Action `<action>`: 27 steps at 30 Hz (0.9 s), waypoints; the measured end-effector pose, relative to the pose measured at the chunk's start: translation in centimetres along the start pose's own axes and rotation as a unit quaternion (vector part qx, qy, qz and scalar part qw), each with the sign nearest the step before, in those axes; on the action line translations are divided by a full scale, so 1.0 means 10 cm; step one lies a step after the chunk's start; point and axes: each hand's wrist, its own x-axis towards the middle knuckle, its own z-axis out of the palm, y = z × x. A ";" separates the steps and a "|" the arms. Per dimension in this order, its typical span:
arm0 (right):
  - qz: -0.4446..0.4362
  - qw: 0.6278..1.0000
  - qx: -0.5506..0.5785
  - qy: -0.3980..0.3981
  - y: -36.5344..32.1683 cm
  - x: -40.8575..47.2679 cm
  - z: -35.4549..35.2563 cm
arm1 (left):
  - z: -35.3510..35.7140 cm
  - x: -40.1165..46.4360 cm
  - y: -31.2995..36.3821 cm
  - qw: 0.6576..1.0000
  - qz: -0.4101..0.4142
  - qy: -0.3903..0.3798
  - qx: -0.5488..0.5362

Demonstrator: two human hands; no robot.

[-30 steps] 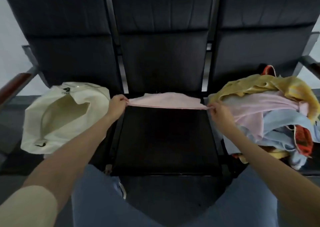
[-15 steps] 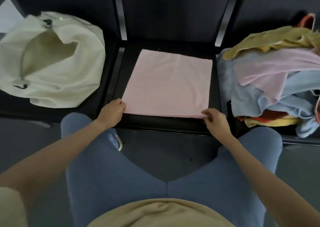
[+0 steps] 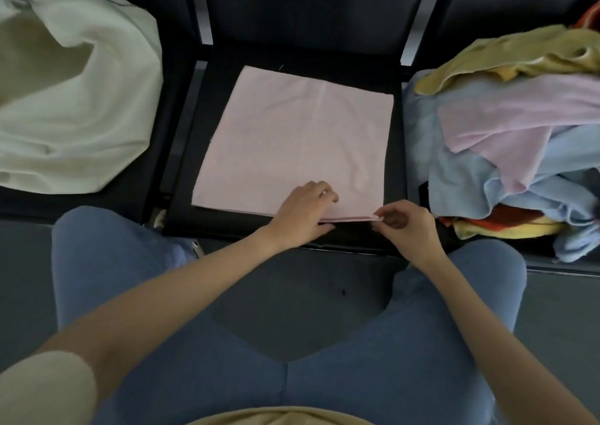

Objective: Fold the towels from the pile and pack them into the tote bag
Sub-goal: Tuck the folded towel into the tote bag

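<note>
Nearest the knees, at the seat's front edge, the right hand (image 3: 409, 226) pinches the near right corner of the pink towel (image 3: 293, 138) while the left hand (image 3: 302, 213) rests on it with loosely curled fingers. For a clean fold, I'd match both layers at that corner before lifting. Beyond, the towel lies flat on the middle black seat (image 3: 181, 151), the tote bag (image 3: 84, 106) gaping on the left seat, the towel pile (image 3: 506, 145) heaped on the right
</note>
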 end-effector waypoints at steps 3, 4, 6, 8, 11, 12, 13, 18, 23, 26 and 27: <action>0.001 0.999 0.027 -0.021 0.00 0.00 -0.04 | 0.10 0.22 0.15 0.999 0.010 0.023 -0.033; 0.003 0.999 0.031 -0.026 0.01 0.00 -0.05 | 0.11 0.27 0.19 0.999 0.017 0.026 -0.043; 0.019 0.998 0.044 -0.033 0.01 0.01 -0.07 | 0.12 0.35 0.25 0.997 0.037 0.026 -0.057; 0.031 0.998 0.049 -0.030 0.03 0.03 -0.09 | 0.12 0.40 0.28 0.996 0.052 0.013 -0.066; 0.002 1.000 0.013 -0.014 0.03 0.05 -0.13 | 0.16 0.41 0.29 0.996 0.069 -0.002 -0.063; -0.014 1.000 0.001 -0.012 0.02 0.05 -0.15 | 0.17 0.41 0.29 0.995 0.078 -0.002 -0.058; -0.027 1.000 -0.005 -0.014 0.02 0.05 -0.16 | 0.18 0.40 0.29 0.995 0.087 -0.004 -0.053; 0.077 0.996 0.034 0.028 0.05 0.19 -0.15 | 0.14 0.37 0.33 0.994 0.101 -0.004 -0.047; 0.284 0.947 0.150 -0.025 0.13 0.59 -0.09 | 0.03 0.32 0.38 0.996 0.060 0.004 -0.065; 0.285 0.930 0.231 0.000 0.06 1.02 -0.05 | -0.07 0.32 0.40 0.995 0.027 -0.002 -0.098; 0.280 0.928 0.247 0.006 0.03 1.20 -0.05 | -0.10 0.33 0.40 0.994 0.011 -0.007 -0.108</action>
